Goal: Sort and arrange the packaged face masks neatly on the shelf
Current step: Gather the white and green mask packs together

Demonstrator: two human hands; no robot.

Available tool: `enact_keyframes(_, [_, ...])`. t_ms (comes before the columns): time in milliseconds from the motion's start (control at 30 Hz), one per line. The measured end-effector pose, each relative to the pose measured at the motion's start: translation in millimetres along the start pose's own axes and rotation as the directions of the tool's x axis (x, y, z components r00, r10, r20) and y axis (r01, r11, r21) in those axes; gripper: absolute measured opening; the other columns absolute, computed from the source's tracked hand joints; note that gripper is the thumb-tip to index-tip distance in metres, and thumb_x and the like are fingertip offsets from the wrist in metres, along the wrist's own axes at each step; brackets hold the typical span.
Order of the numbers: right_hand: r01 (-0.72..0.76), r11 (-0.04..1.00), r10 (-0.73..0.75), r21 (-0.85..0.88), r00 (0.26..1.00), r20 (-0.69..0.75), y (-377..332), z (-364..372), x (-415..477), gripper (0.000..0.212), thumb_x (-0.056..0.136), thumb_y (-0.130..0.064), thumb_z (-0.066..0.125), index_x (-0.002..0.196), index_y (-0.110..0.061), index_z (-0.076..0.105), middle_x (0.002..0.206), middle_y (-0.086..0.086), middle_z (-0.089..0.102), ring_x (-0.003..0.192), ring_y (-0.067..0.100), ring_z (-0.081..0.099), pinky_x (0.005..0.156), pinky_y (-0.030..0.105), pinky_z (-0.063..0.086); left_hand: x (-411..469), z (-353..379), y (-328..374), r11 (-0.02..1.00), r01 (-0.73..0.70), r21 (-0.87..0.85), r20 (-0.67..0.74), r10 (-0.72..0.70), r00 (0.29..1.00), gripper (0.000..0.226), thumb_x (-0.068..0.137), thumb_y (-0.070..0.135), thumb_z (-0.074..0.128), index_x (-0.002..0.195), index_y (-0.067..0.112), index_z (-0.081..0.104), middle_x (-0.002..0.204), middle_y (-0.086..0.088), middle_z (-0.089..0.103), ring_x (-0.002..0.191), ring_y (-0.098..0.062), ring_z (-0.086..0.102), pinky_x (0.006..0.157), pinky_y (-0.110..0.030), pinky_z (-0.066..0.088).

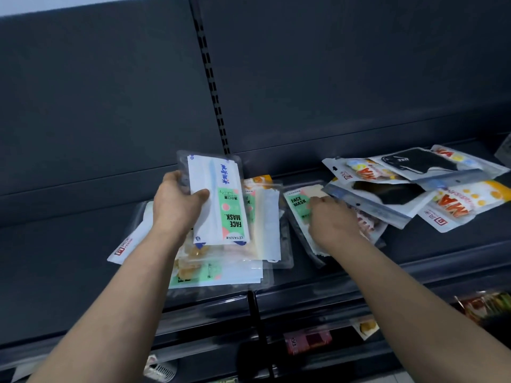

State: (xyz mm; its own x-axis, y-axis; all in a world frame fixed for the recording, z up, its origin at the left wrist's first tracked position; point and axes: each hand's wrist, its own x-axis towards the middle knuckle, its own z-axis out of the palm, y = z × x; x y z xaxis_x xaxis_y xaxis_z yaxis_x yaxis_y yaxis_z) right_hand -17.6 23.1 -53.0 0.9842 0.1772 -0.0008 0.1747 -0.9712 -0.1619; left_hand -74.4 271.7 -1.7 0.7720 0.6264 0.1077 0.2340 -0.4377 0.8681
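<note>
Left hand (179,201) gripping green-label mask pack (221,200), thumb across front, above pile (218,275) by shelf (69,239) front edge. Right hand (334,221) fingers touching second green pack (297,203); grasp unclear.

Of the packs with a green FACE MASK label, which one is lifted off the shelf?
The pack in the left hand, held up over the left pile. The others lie flat on the shelf, one under the right hand.
</note>
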Motion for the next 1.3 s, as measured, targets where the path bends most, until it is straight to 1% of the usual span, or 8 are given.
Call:
enact_keyframes(233, [-0.15, 0.988, 0.144, 0.026, 0.978, 0.154, 2.5, -0.6, -7.1, 0.125, 0.058, -0.073, 0.07, 0.149, -0.014, 0.007, 0.153, 0.021, 0.011, 0.138, 0.04, 0.02, 0.106, 0.056, 0.029, -8.4, 13.8, 1.0, 1.0, -0.021, 0.019, 0.062, 0.02, 0.998, 0.058, 0.08, 0.017, 0.074, 0.131, 0.015, 0.048, 0.093, 0.006, 0.06, 0.098, -0.026, 0.064, 0.089, -0.048, 0.053])
enact_keyframes(467, [-0.21, 0.968, 0.205, 0.135, 0.978, 0.049, 22.0, -9.0, -11.3, 0.107, 0.062, -0.056, 0.08, 0.142, -0.014, 0.022, 0.135, 0.018, 0.041, 0.122, 0.035, 0.044, 0.09, 0.043, 0.044, -16.6, 17.5, 6.0, 1.0, -0.024, 0.013, 0.081, 0.022, 0.996, 0.058, 0.08, 0.019, 0.074, 0.131, 0.016, 0.048, 0.092, 0.007, 0.063, 0.095, -0.025, 0.066, 0.087, -0.048, 0.055])
enact_keyframes(633, [-0.232, 0.972, 0.233, -0.045, 0.973, 0.007, 37.5, -7.6, -16.6, 0.12, 0.054, -0.078, 0.068, 0.141, -0.009, 0.023, 0.137, 0.019, 0.039, 0.126, 0.036, 0.038, 0.098, 0.047, 0.04, -27.9, 19.3, 9.3, 0.999, -0.028, -0.022, 0.059, 0.029, 0.998, 0.059, 0.079, 0.017, 0.075, 0.132, 0.016, 0.048, 0.094, 0.007, 0.064, 0.097, -0.025, 0.066, 0.088, -0.048, 0.054])
enact_keyframes(767, [-0.248, 0.953, 0.245, 0.174, 0.969, 0.04, 53.2, -16.6, -17.5, 0.096, 0.062, -0.063, 0.075, 0.134, -0.013, 0.036, 0.124, 0.011, 0.055, 0.114, 0.03, 0.054, 0.084, 0.039, 0.049, -36.8, 18.1, 7.4, 0.996, 0.009, -0.086, 0.052, -0.005, 0.999, 0.058, 0.08, 0.015, 0.075, 0.131, 0.016, 0.047, 0.096, 0.004, 0.067, 0.093, -0.025, 0.068, 0.087, -0.049, 0.055])
enact_keyframes(867, [-0.226, 0.718, 0.245, 0.659, 0.967, 0.064, 57.8, -31.7, -13.4, 0.053, 0.08, -0.036, 0.071, 0.123, -0.013, 0.052, 0.106, 0.007, 0.067, 0.089, 0.026, 0.065, 0.079, 0.042, 0.055, -43.4, 13.4, 6.6, 0.976, 0.076, -0.203, 0.05, -0.067, 0.996, 0.055, 0.083, 0.013, 0.072, 0.131, 0.014, 0.045, 0.104, -0.005, 0.068, 0.09, -0.027, 0.069, 0.084, -0.049, 0.056])
enact_keyframes(1000, [-0.23, 0.18, 0.107, 0.956, 0.971, 0.214, 39.1, -47.7, -14.9, 0.054, 0.09, -0.011, 0.061, 0.139, -0.009, 0.041, 0.119, 0.01, 0.062, 0.082, 0.02, 0.064, 0.068, 0.033, 0.054, -46.7, 0.9, -0.6, 0.951, 0.133, -0.278, -0.001, -0.139, 0.99, 0.051, 0.085, 0.012, 0.069, 0.13, 0.012, 0.043, 0.116, -0.009, 0.064, 0.096, -0.029, 0.067, 0.084, -0.049, 0.056])
enact_keyframes(1200, [-0.118, 0.193, -0.065, 0.974, 0.989, 0.133, -35.7, -40.7, -24.3, 0.062, 0.089, 0.004, 0.049, 0.145, -0.017, 0.032, 0.12, 0.004, 0.057, 0.093, 0.015, 0.057, 0.066, 0.022, 0.046, -36.1, -56.7, -29.3, 0.945, 0.19, -0.267, -0.052, -0.211, 0.976, 0.042, 0.088, 0.008, 0.058, 0.129, 0.008, 0.048, 0.113, -0.011, 0.066, 0.09, -0.03, 0.069, 0.065, -0.038, 0.055])
enact_keyframes(1300, [-0.095, 0.203, -0.144, 0.974, 0.982, 0.125, -79.4, -35.5, -27.2, 0.06, 0.092, 0.002, 0.049, 0.144, -0.023, 0.032, 0.102, -0.005, 0.057, 0.086, 0.01, 0.057, 0.064, 0.024, 0.047, -26.9, -107.7, -56.5, 0.93, 0.199, -0.31, -0.133, -0.249, 0.959, 0.045, 0.09, 0.005, 0.057, 0.133, 0.011, 0.047, 0.117, -0.008, 0.065, 0.096, -0.029, 0.068, 0.081, -0.044, 0.057])
